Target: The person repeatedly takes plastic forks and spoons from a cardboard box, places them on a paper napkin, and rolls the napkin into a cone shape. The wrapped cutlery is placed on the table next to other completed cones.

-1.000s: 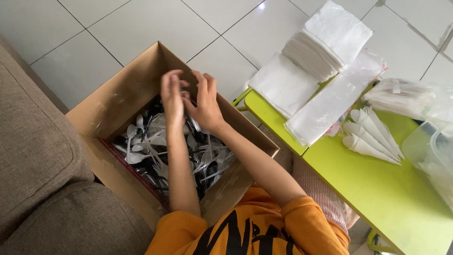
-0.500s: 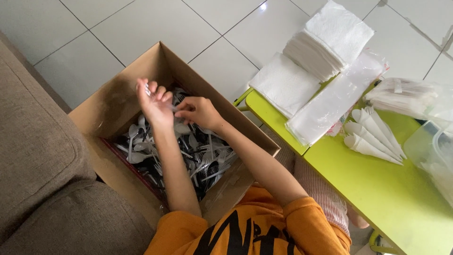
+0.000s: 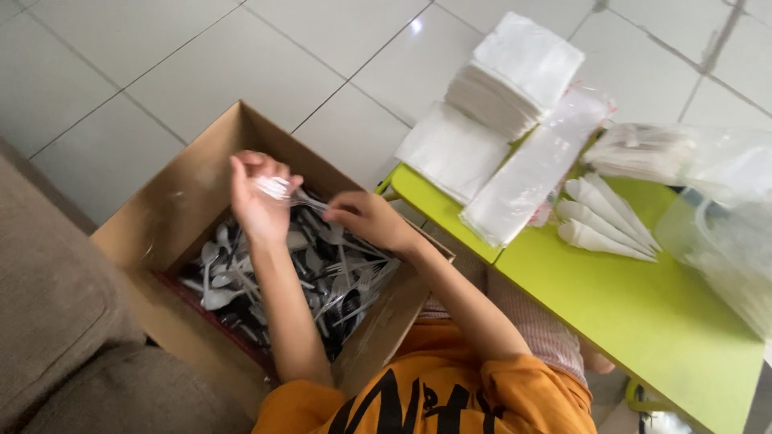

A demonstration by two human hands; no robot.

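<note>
The left hand is holding a bundle of clear plastic cutlery with closed fingers above the open cardboard box. The right hand is pinching the bundle's protruding end beside it, over loose cutlery filling the box.

1. box: brown cardboard, matt, a little rough.
2. cutlery in the box: thin plastic, clear to grey, glossy, catching light.
3. the piece in the left hand: clear, shiny plastic.
4. napkins: white paper, soft and matt.
5. sleeves: clear plastic film, glossy.
6. cones: white paper, matt.
7. bag: thin clear plastic, crinkled, shiny.
8. worktop: lime green, smooth, faint sheen.
9. floor: pale tiles, glossy.
10. sofa: grey-brown cloth, coarse weave, matt.
</note>
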